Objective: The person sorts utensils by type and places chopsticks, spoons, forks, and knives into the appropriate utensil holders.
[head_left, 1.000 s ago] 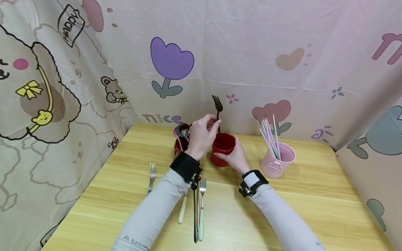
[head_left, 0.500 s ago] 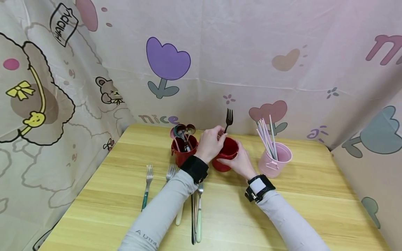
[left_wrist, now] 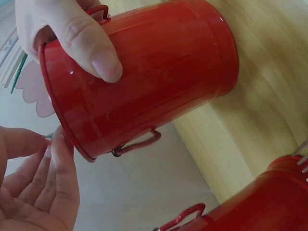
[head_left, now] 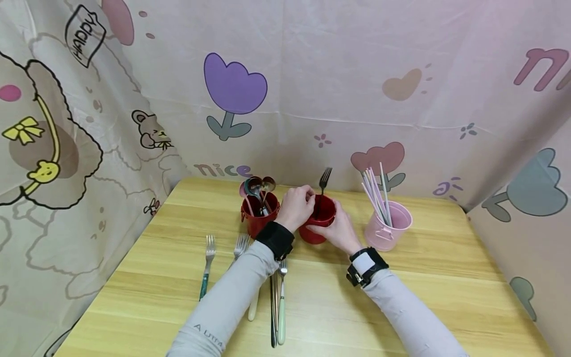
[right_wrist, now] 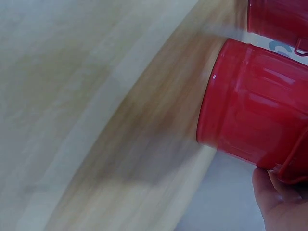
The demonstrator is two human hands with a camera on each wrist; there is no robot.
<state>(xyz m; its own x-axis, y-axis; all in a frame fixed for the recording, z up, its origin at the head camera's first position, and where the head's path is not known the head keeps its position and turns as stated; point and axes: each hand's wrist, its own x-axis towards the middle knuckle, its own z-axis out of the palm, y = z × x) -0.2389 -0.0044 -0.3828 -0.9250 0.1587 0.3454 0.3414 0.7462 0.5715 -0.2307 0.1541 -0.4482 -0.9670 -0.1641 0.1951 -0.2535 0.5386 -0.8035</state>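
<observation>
My right hand (head_left: pixel 341 230) grips a small red metal bucket (head_left: pixel 311 235), its thumb (left_wrist: pixel 94 53) lying along the side in the left wrist view. Inside that bucket a black fork (head_left: pixel 325 179) leans, tines up above the rim. Just left of the fork, at the rim, is my left hand (head_left: pixel 295 207), its fingers loosely bent and apart from the fork. A second red bucket (head_left: pixel 256 228), filled with several spoons (head_left: pixel 255 186), stands beside the left wrist. Inside the held bucket, the fork's lower end is hidden.
To the right stands a pink bucket (head_left: pixel 379 238) with several straws (head_left: pixel 376 193). Near the left forearm lie a teal-handled fork (head_left: pixel 207 265), another fork (head_left: pixel 241 244), and a green-handled fork (head_left: pixel 281 307) among dark utensils. A printed curtain (head_left: pixel 285 99) hangs behind the table (head_left: pixel 357 317).
The black fork has gone down into the red bucket and now leans there. My left hand has let go of it and drawn slightly left. The right hand keeps hold of the bucket.
</observation>
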